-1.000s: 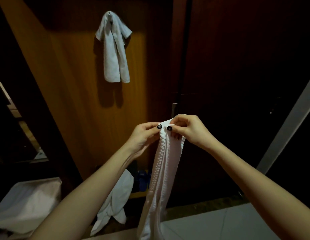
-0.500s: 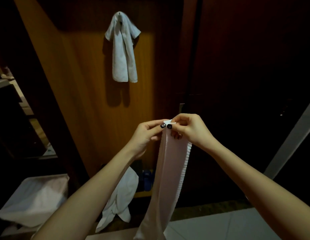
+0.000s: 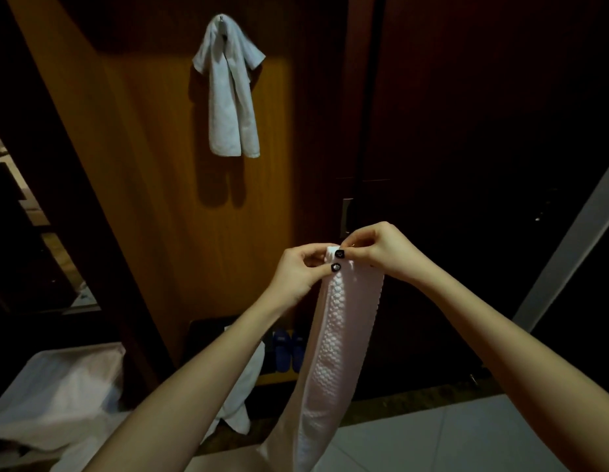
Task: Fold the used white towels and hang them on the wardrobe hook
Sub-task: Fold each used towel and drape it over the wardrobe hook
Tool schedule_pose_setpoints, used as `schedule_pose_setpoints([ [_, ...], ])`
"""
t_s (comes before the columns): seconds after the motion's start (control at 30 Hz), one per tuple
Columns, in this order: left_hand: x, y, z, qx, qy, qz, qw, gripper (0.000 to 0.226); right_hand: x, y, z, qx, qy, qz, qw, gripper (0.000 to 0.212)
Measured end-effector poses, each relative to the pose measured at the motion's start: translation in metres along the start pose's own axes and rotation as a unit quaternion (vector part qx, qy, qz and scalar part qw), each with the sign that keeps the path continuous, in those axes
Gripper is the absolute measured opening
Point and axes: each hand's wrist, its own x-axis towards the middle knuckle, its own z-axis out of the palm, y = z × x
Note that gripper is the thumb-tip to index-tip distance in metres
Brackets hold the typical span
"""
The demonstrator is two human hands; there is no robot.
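Note:
A long white towel (image 3: 333, 352) with a bumpy weave hangs straight down from my two hands, its lower end out of view at the bottom. My left hand (image 3: 301, 272) and my right hand (image 3: 378, 248) pinch its top edge side by side, thumbs nearly touching. Another white towel (image 3: 230, 93) hangs folded over the hook (image 3: 221, 18) high on the lit wooden wardrobe panel (image 3: 153, 165), above and left of my hands.
A further white towel (image 3: 243, 396) droops behind my left forearm near the floor. A white sheet (image 3: 58, 393) covers something at lower left. Blue slippers (image 3: 289, 350) sit in the wardrobe's bottom. Dark wardrobe doors (image 3: 466, 131) fill the right; pale floor tiles (image 3: 432, 437) lie below.
The hanging towel has turned and flattened, now showing its wide bumpy face. My left thumb has slid slightly below my right. The view shifted a little to the left.

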Motion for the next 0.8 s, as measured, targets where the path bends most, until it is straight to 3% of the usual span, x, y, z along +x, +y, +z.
schedule_pose_setpoints([
  [0.1,0.007,0.003,-0.004,-0.008,-0.001,-0.002,1.0,0.035,-0.005,0.011,-0.017,-0.067,0.045,-0.029,0.996,0.006],
  [0.2,0.014,0.008,-0.018,-0.046,-0.008,-0.022,0.999,0.034,-0.01,0.024,-0.045,-0.124,0.004,-0.007,0.992,0.016],
  [0.27,0.016,0.011,-0.025,-0.062,-0.029,-0.034,0.997,0.035,-0.012,0.027,-0.058,-0.082,-0.041,0.002,0.996,0.021],
  [0.37,0.016,0.017,-0.027,-0.065,-0.058,-0.034,0.996,0.036,-0.013,0.026,-0.061,-0.002,-0.047,-0.011,0.999,0.025],
  [0.57,0.015,0.021,-0.03,-0.067,-0.078,-0.04,0.994,0.033,-0.017,0.022,-0.052,-0.069,-0.108,-0.014,0.992,0.015],
  [0.7,0.022,0.027,-0.032,-0.071,-0.033,-0.039,0.996,0.032,-0.014,0.013,-0.04,-0.092,-0.027,-0.065,0.993,0.033],
  [0.8,0.033,0.044,-0.036,-0.076,-0.01,-0.014,0.997,0.029,-0.008,0.0,-0.034,0.01,0.09,-0.108,0.99,0.031],
])
